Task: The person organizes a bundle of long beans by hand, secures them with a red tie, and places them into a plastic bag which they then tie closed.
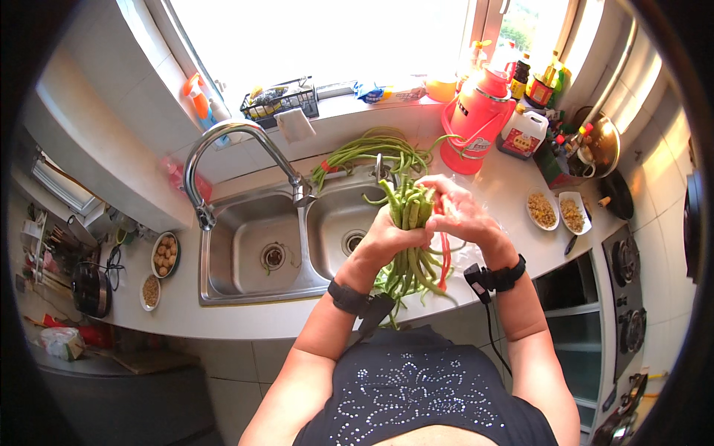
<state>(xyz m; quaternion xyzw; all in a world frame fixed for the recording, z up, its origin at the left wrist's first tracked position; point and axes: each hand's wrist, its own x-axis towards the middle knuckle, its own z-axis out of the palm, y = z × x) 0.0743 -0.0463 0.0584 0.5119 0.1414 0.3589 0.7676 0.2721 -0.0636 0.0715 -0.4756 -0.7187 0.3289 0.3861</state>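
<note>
My left hand [393,237] is closed around a bunch of long green beans [411,209], whose ends stick up above the fist and hang down below it. At the bunch's right side, my right hand [460,209] has bent fingers touching the upper part of the beans; a red tie [444,253] dangles under this hand, and whether the fingers pinch it is hidden. Another bundle of long beans [365,148], with a red band at its left end, lies behind the sink by the wall. More bean pieces show on the counter below my hands.
A double steel sink [251,245] with a chrome faucet [245,125] is at left. A red thermos jug [477,122] and a white-handled jug [521,134] stand at back right. Two dishes of chopped food [541,211] sit right; a bowl of round items [165,255] sits left.
</note>
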